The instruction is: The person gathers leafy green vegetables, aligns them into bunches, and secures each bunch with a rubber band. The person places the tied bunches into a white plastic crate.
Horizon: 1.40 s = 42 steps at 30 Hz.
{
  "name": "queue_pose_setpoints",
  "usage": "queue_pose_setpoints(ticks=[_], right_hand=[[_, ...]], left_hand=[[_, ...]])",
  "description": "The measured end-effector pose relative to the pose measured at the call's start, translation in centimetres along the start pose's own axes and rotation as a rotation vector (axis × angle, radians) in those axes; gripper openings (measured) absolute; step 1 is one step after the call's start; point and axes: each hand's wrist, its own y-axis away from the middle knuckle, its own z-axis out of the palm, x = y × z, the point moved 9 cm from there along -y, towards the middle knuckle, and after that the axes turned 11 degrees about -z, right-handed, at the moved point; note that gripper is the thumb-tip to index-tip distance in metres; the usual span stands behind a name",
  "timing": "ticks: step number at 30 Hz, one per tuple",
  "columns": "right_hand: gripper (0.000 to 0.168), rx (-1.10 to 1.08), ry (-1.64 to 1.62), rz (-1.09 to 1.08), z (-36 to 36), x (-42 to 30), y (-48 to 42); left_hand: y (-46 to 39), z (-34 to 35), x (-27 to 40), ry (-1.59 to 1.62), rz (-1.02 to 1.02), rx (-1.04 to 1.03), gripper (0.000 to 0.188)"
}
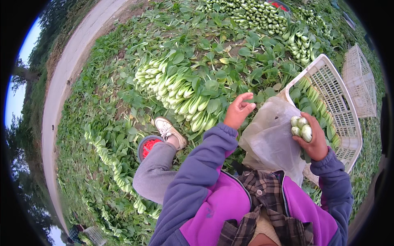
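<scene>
My right hand [314, 137] grips a small bunch of bok choy [301, 127], its pale stem ends facing up, over the side of a white plastic crate [340, 81]. Inside that crate, bunched greens [323, 113] stand in rows along the wall. A clear plastic sheet [267, 132] drapes over the crate's near rim and hangs towards my lap. My left hand [239, 110] is raised with fingers apart and nothing in it, left of the sheet. Just beyond it lies a long pile of cut bok choy [175, 89] on the ground.
A grey bowl of red ties [149, 147] sits beside my shoe [170, 132]. More bok choy piles [261, 17] lie at the far side, and a row [110, 163] runs at left. A second white crate [359, 83] stands right. A paved path [58, 77] curves past the field.
</scene>
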Motion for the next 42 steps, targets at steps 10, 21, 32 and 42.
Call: queue_pose_setpoints(ticks=[10,21,32,42], right_hand=[[0.069,0.192,0.097,-0.068,1.5,1.7,2.4],[0.087,0.228,0.144,-0.131,1.1,1.1,2.4],[0.078,0.147,0.023,-0.096,0.3,1.4,1.7],[0.077,0.064,-0.047,-0.054,0.2,1.5,2.0]], left_hand=[[5.8,-37.4,-15.6,-0.585,-0.134,1.170,0.039],[3.9,-29.1,1.2,0.020,0.175,0.713,0.029],[5.3,10.2,2.0,-0.028,-0.257,-0.474,0.028],[7.4,13.7,1.4,0.084,-0.202,-0.401,0.049]])
